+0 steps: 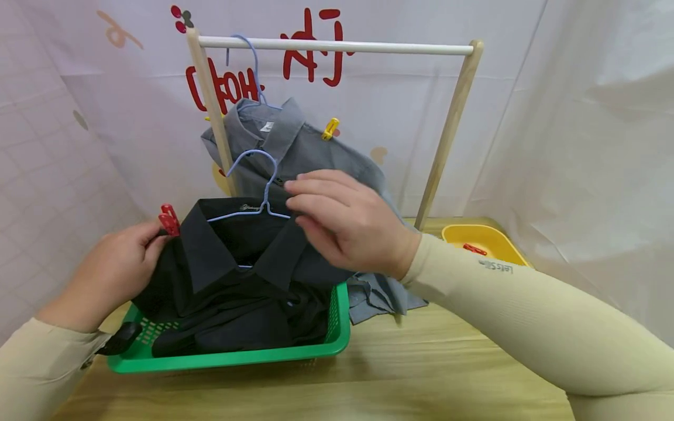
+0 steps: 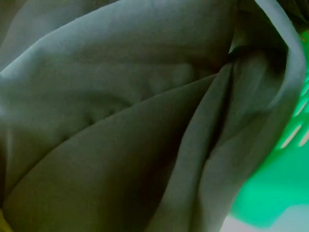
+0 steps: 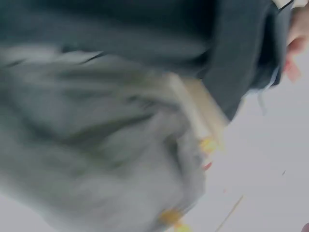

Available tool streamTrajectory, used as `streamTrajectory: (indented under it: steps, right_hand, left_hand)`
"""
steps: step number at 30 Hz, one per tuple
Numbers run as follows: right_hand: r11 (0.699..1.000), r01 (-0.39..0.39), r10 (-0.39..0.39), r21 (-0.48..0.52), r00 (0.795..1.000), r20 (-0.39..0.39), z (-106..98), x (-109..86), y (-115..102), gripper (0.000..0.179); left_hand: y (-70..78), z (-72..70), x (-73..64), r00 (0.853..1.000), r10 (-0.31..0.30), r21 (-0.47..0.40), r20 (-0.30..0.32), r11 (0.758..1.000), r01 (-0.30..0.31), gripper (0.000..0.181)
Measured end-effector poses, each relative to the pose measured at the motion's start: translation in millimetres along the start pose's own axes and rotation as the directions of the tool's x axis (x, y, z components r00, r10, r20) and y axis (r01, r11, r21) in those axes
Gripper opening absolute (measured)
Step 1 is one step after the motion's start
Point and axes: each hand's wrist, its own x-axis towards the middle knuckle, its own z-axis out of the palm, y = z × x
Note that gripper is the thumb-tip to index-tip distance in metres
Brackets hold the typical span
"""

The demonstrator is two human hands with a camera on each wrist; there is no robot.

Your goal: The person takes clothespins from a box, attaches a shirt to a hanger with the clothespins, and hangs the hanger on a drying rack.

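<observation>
A black collared shirt (image 1: 174,263) is on a light-blue wire hanger (image 1: 265,187), over and partly inside a green basket (image 1: 226,359). My left hand (image 1: 113,272) pinches the shirt at its left shoulder, right beside a red clothespin (image 1: 169,220) clipped there. Just right of the hanger's neck is my right hand (image 1: 353,219), fingers loosely bent, thumb apart, nothing between them. It overlaps the shirt's right shoulder in the head view. Dark folds of the shirt (image 2: 120,111) fill the left wrist view. In the blurred right wrist view, the black shirt (image 3: 231,53) spans the top.
Behind, a grey shirt (image 1: 337,158) with yellow clothespins (image 1: 330,129) hangs by another blue hanger (image 1: 256,70) from a white rail (image 1: 337,45) on wooden posts (image 1: 447,134). A yellow tray (image 1: 505,245) holding a red clothespin (image 1: 474,249) stands at right on the wooden table (image 1: 421,374).
</observation>
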Motion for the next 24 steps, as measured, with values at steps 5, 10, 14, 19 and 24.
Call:
streamTrajectory:
  steps: [5,10,14,19,24]
  right_hand:
    - [0.985,-0.134,0.126,-0.107,0.989,-0.077,-33.2,-38.4,34.4,0.020]
    - [0.910,-0.348,0.333,-0.224,0.937,-0.103,-63.4,-89.5,74.7,0.024]
    - [0.813,-0.502,0.492,-0.296,0.863,-0.113,-82.2,-130.7,100.9,0.026]
    - [0.675,-0.640,0.669,-0.367,0.741,-0.060,-99.1,-171.9,118.3,0.030]
    - [0.539,-0.700,0.812,-0.468,0.581,0.066,-110.8,-206.4,127.4,0.040]
  left_hand:
    - [-3.2,2.1,1.0,1.000,-0.016,0.002,0.023,1.000,0.015,0.012]
    - [-4.6,2.7,0.3,0.999,-0.037,-0.001,0.036,0.999,0.037,0.017]
    - [-5.6,3.1,0.6,0.999,-0.031,-0.018,0.027,0.999,0.032,0.018]
    - [-6.2,5.2,0.0,1.000,-0.014,-0.016,0.006,1.000,0.014,0.016]
    - [-7.1,6.4,-2.4,1.000,-0.007,-0.021,-0.007,1.000,0.007,0.019]
